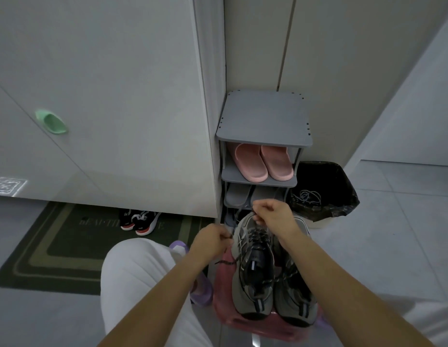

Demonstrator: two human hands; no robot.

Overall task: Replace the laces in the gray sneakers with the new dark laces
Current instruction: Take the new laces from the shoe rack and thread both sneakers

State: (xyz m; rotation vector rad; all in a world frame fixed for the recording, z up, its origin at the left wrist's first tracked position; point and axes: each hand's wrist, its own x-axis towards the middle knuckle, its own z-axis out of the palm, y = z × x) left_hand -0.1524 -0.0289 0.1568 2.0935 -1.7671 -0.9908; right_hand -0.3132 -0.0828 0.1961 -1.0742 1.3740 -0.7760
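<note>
**Progress.** Both gray sneakers stand side by side on a pink stool (245, 324) in front of the seated person, heels toward the camera. The sneaker nearer the left hand (253, 279) already carries a dark lace (258, 237) crossed through its eyelets, with loose ends trailing over its tongue and side. The left hand (210, 240) pinches one strand of this lace beside the shoe. The right hand (270, 211) pinches another strand above the toe end, fingers curled. The second sneaker (295, 304) is partly hidden by the right forearm; dark strands show on it, but its lacing cannot be judged. Pale cords (307, 196), probably the removed laces, lie in a black-lined bin (325, 196). Judgement: removal is done and relacing is well advanced, with tensioning and tying outstanding.

**Surface and room.** The floor is of pale tiles (380, 246). A gray shoe rack (265, 116) behind the stool holds pink slippers (263, 161). A dark doormat (55, 246) lies by a white cabinet (105, 96), with black-and-red sneakers (140, 220) at its edge.
</note>
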